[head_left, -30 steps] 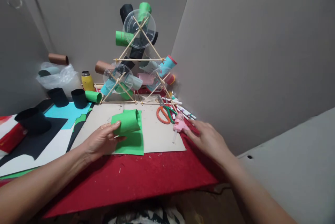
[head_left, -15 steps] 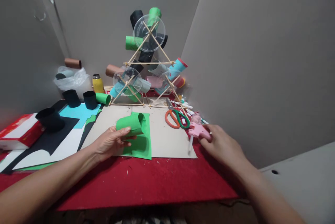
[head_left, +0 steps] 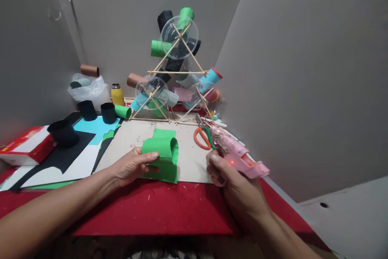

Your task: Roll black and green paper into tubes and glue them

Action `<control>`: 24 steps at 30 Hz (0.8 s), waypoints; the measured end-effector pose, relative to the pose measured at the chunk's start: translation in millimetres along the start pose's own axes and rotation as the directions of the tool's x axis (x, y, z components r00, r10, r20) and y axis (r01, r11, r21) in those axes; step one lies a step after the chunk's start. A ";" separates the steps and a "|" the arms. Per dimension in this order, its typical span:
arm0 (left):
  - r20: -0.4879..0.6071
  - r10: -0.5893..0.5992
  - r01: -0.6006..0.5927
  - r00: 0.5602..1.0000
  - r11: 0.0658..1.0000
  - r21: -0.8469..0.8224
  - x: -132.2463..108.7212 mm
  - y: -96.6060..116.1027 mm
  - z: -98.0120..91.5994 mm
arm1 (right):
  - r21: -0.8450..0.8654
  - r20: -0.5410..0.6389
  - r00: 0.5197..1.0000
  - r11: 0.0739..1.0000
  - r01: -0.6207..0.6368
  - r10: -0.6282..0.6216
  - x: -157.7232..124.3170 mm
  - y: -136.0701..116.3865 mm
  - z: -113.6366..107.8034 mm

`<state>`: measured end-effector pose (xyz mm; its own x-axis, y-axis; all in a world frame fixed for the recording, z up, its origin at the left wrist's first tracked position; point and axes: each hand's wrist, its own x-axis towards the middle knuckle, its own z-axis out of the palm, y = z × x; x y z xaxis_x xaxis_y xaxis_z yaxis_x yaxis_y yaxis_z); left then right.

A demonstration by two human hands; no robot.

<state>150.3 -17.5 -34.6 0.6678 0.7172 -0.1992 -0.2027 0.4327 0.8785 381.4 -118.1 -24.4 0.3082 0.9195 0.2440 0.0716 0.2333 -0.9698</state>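
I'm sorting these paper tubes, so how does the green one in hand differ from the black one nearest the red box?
The green tube is bright, while the black tube is dark. The green tube lies sideways in the left hand; the black tube stands upright on a black sheet. Both are hollow, with an open end showing.
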 end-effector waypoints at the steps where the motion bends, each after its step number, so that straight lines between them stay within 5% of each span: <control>1: -0.003 -0.005 0.005 1.000 1.000 0.009 -0.2 -0.6 0.4 | 0.029 0.060 0.998 0.999 -0.019 0.017 0.5 0.4 5.9; 11: 0.066 0.019 -0.024 0.998 0.998 0.064 -3.4 -6.3 3.6 | -0.144 0.313 0.950 0.989 0.033 0.014 12.3 -12.6 44.1; 24: 0.016 0.038 -0.036 0.999 0.996 -0.076 -0.8 -4.3 2.6 | -0.309 0.345 0.938 0.940 0.147 -0.033 24.7 -17.0 46.7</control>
<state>152.5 -21.3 -37.0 0.6713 0.7239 -0.1590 -0.2806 0.4467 0.8495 343.6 -84.6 -1.6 -0.0404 0.9639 0.2632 0.4052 0.2566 -0.8775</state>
